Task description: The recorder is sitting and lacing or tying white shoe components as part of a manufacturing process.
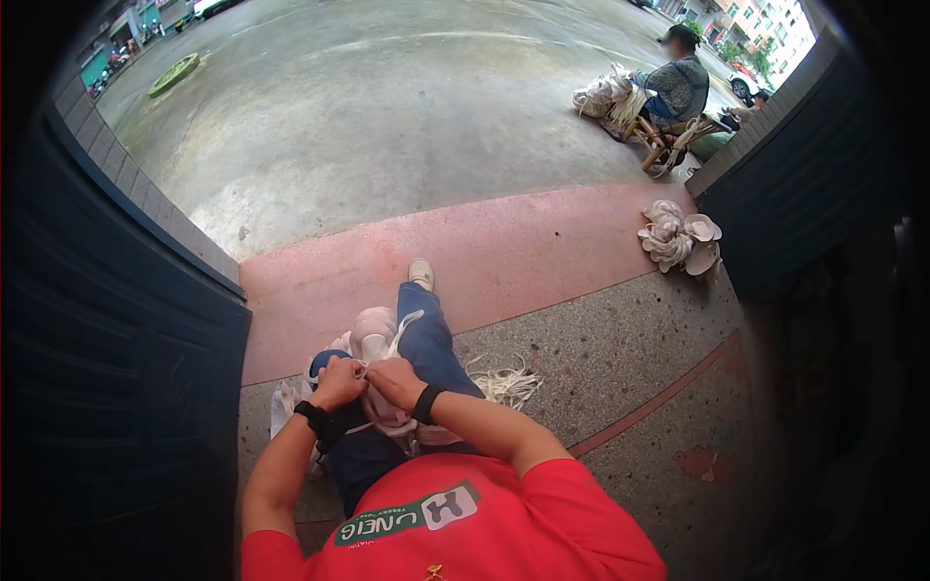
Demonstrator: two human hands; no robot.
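A pale pink shoe (373, 334) rests on my lap between my thighs. My left hand (339, 382) is closed at its near side, with the fingers pinched on a white shoelace. Close beside it, my right hand (394, 382) also pinches the white shoelace (405, 329), and a loose end of it rises past the shoe toward my right knee. The fingertips nearly meet, so the exact spot they grip is partly hidden. More pale shoe parts show beneath and to the left of my hands, partly covered by my arms.
A bundle of white laces (511, 384) lies on the speckled floor to my right. Pale shoes (673, 237) are heaped by the right dark door (814, 184). Another dark door (126, 358) stands at left. Outside, a seated person (678, 82) has a similar pale bundle (605, 92).
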